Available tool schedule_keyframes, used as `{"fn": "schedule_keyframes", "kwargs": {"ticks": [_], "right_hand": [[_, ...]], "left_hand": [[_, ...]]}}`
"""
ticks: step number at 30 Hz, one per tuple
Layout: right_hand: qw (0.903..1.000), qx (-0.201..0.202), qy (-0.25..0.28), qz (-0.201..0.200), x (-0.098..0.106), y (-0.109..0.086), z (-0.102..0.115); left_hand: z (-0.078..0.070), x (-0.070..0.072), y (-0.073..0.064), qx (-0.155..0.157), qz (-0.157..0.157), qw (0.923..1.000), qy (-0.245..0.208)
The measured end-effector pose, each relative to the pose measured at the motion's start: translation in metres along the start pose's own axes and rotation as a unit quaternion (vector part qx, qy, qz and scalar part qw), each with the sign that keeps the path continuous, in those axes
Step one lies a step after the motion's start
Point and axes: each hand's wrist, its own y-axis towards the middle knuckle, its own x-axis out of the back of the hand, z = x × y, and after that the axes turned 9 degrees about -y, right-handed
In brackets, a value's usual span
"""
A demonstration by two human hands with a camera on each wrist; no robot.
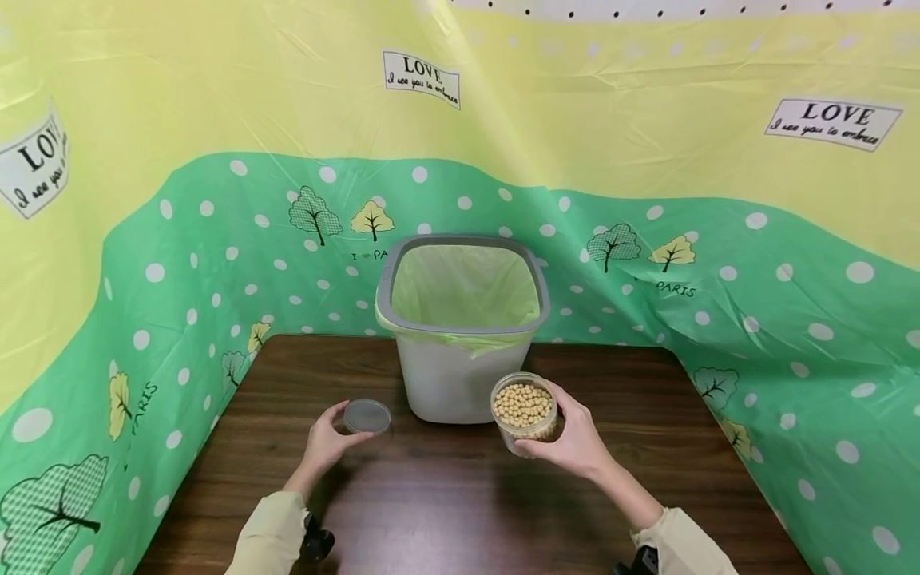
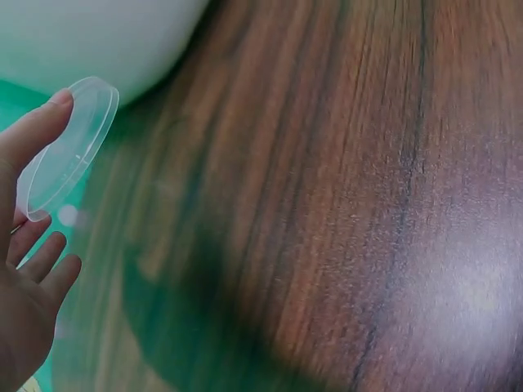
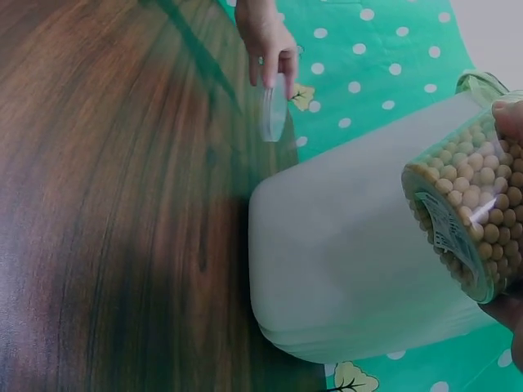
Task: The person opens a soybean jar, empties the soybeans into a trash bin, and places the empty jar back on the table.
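Head view looks forward and down on left hand and right hand; closer wrist views, aimed past each, share the lid.

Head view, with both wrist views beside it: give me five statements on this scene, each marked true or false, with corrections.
1. The right hand holds a clear jar. True.
2. The jar is empty. False: it contains soybeans.
3. The left hand holds a round lid, apart from the jar. True.
4. A green bag lines the trash bin. True.
5. The bin lies on its side. False: it stands upright on the wooden table.
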Motion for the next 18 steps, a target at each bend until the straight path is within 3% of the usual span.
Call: {"fn": "schedule_keyframes", "kwargs": {"ticks": [6,11,18], "right_hand": [[0.9999,-0.003,0.013,-0.003,0.000,-0.001,-0.002],[0.9998,-0.007,0.018,-0.009,0.002,-0.004,-0.004],[0.9996,-0.010,0.025,-0.010,0.022,-0.002,0.031]], "left_hand": [[0.016,-0.007,0.003,-0.006,0.003,0.9988,0.049],[0.022,-0.011,0.003,-0.017,0.020,0.9930,0.115],[0.018,-0.012,0.003,-0.020,0.032,0.9884,0.147]]}}
